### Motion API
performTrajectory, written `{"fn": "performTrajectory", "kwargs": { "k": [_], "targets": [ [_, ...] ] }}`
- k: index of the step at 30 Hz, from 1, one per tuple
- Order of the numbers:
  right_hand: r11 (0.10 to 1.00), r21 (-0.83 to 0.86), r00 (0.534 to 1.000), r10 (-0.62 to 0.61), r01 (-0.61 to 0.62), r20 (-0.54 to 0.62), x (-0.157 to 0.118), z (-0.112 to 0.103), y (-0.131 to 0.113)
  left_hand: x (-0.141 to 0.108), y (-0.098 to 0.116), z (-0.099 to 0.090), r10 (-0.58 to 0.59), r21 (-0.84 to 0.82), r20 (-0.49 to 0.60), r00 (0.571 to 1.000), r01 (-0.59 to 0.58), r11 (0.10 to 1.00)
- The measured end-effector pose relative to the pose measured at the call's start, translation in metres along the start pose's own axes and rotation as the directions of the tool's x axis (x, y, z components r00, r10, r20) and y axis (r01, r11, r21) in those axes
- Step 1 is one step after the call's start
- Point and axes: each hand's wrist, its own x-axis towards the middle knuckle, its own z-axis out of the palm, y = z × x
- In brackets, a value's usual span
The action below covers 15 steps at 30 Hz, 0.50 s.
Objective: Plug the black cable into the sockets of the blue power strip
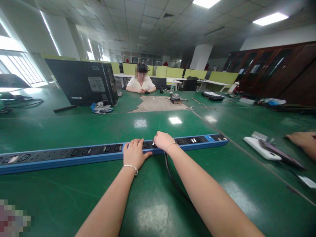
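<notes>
A long blue power strip [96,154] with a row of black sockets lies across the green table in front of me. My left hand [134,153] is laid over its middle, fingers bent toward the far edge and thumb along the near side. Just to the right, my right hand [164,141] is closed in a pinch at the sockets. It grips the plug [153,144] of a black power cord [171,176]; only a small bit of the plug shows, and I cannot tell how deep it sits. The cord drops behind my right forearm toward me.
A black computer case [84,82] stands at the back left, with gloves [101,108] beside it. Another person [141,82] sits across the table. To the right lie a white device [261,148] and a dark flat object [283,154], near another person's hand [303,141].
</notes>
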Motion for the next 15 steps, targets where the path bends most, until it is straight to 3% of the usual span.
{"fn": "performTrajectory", "kwargs": {
  "k": [6,10,15],
  "targets": [
    [0.999,0.025,0.998,-0.021,0.020,0.057,0.010,-0.002,0.015,0.000,0.001,0.000,-0.013,-0.001,0.011,1.000,0.013,1.000],
    [1.000,0.000,1.000,0.014,-0.014,0.015,0.002,-0.001,-0.002,0.000,0.000,0.001,-0.009,-0.010,-0.006,1.000,0.009,1.000],
    [0.998,-0.067,0.992,-0.007,-0.001,-0.123,-0.013,0.008,-0.029,0.000,0.000,0.000,-0.007,-0.024,-0.005,1.000,0.007,1.000]
  ]
}}
